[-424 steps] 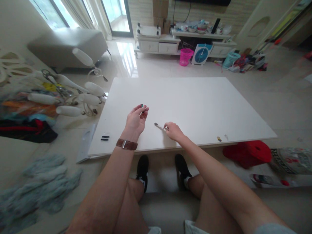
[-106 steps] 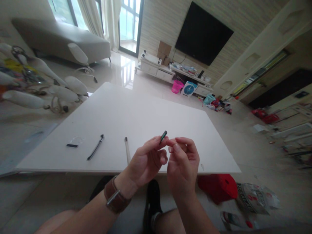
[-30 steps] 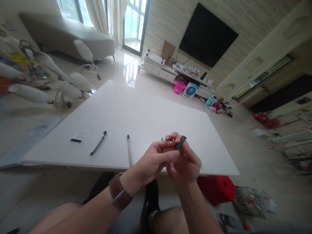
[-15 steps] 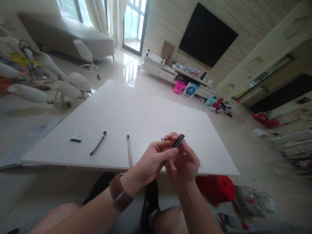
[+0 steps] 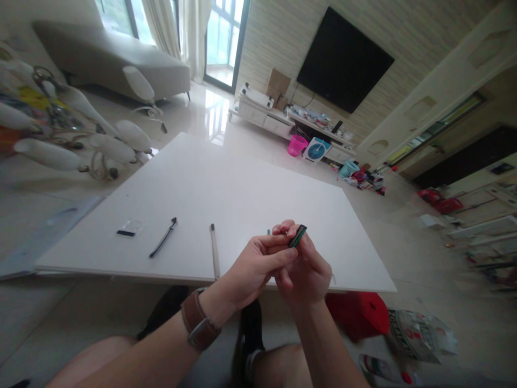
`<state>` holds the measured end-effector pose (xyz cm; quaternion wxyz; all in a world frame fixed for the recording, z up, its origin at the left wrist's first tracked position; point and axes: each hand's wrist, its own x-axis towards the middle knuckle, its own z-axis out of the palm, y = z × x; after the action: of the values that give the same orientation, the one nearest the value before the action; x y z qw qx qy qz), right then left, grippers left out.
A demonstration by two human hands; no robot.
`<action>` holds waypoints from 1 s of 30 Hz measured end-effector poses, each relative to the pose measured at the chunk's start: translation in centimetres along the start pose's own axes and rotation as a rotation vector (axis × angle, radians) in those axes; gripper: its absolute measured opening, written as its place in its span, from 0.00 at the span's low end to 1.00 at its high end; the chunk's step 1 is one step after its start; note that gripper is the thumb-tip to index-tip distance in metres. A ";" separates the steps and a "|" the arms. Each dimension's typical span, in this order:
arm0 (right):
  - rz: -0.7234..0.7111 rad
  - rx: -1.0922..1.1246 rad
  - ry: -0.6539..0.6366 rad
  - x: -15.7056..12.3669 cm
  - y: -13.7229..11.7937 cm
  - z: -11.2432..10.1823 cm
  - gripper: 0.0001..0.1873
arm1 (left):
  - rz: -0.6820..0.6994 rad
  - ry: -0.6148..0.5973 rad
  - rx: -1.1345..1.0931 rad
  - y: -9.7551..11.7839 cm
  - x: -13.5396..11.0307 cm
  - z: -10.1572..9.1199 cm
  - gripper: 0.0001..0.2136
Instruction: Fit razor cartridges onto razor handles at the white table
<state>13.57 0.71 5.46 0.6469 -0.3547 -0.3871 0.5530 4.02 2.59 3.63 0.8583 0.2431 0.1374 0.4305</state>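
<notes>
In front of me, above the table's near edge, both hands meet around a small black-and-green oblong piece (image 5: 298,236); its exact kind is too small to tell. My left hand (image 5: 262,261), with a brown strap on the wrist, pinches the piece between thumb and fingers. My right hand (image 5: 309,269) is closed around its other side, fingers curled and partly hidden behind the left. A tiny green bit (image 5: 269,232) shows just beyond the left fingers. Left of the hands lie a pale slim stick with a dark tip (image 5: 214,250) and a dark handle with a bent head (image 5: 163,238).
The white table (image 5: 242,183) spreads out ahead. A clear packet with a black strip (image 5: 128,229) lies at its left. Lamp arms with white shades (image 5: 109,145) stand beyond the left edge. A red stool-like object (image 5: 357,315) and a printed bag (image 5: 420,334) sit below right.
The black-and-green piece has tilted slightly in my fingers and shifted a touch to the right. Both hands otherwise keep their place, and the things on the table lie as before.
</notes>
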 end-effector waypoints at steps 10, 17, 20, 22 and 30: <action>0.041 0.100 -0.038 0.1 0.1 -0.1 0.08 | 0.015 0.004 0.019 0.0 0.0 0.0 0.15; 0.039 0.200 -0.017 0.2 0.3 -0.1 0.07 | 0.014 -0.012 0.017 0.1 0.0 0.0 0.14; 0.072 0.244 -0.006 0.2 0.4 -0.1 0.06 | 0.012 -0.003 0.038 0.1 0.1 -0.1 0.12; 0.084 0.265 -0.004 0.3 0.5 0.0 0.06 | 0.019 0.015 0.055 0.0 0.1 -0.2 0.11; 0.096 0.257 -0.028 0.3 0.4 0.2 0.08 | 0.023 0.040 0.099 0.2 0.1 -0.2 0.11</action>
<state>13.20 1.12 5.22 0.6541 -0.2793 -0.3048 0.6334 3.83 2.80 3.61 0.8373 0.2783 0.1727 0.4378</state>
